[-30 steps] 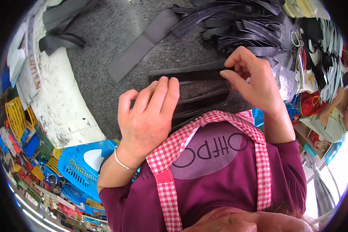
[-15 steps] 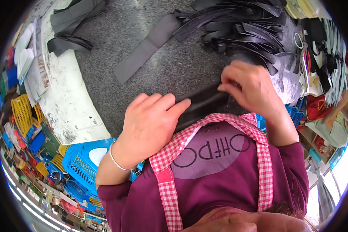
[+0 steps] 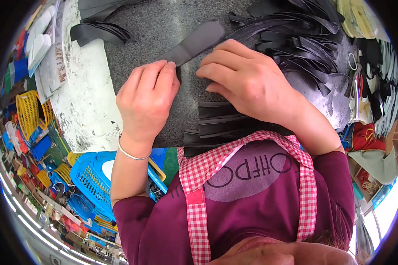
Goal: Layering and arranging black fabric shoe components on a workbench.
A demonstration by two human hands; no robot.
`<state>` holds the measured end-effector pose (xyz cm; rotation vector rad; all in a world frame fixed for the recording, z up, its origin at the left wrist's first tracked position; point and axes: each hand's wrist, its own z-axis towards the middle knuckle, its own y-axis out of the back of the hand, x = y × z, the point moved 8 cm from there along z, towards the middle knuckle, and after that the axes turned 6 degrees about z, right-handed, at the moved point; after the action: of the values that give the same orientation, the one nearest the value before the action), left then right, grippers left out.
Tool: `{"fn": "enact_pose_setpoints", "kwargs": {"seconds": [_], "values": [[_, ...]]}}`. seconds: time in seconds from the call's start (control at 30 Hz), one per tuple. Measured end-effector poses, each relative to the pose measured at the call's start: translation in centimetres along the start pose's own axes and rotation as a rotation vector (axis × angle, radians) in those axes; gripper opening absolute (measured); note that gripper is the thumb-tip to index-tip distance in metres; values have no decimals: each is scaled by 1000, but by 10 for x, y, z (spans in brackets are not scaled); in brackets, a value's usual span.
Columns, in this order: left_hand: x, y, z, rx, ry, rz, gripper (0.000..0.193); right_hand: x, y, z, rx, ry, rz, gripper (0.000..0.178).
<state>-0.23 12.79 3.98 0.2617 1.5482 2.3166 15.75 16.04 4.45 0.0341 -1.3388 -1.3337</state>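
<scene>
A flat dark grey strip of leather-like material lies slantwise on the speckled dark worktop. Its near left end is pinched under the fingertips of my left hand. My right hand hovers just right of that strip, its fingers bent and the thumb apart from them, with nothing visible between. Below my right hand, close to my apron, several black strips lie side by side at the worktop's near edge.
A heap of black strips covers the far right of the worktop. More dark strips lie at the far left, partly on a stained white sheet. Scissors lie at the right edge. A blue basket stands below left.
Both hands have left the black strip by my apron and moved farther out over the worktop. My left hand now grips the grey strip's end; my right hand has loosened.
</scene>
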Motion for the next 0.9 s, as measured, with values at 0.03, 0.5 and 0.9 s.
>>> {"fn": "enact_pose_setpoints", "kwargs": {"seconds": [0.03,0.5,0.9], "values": [[0,0,0,-10,-16,21,21,2,-7,3,42,41,-10,21],[125,129,-45,-782,599,-588,20,6,-30,9,65,150,-204,26],[-89,-6,-5,0,-126,-268,26,-44,55,18,115,16,-307,12]]}}
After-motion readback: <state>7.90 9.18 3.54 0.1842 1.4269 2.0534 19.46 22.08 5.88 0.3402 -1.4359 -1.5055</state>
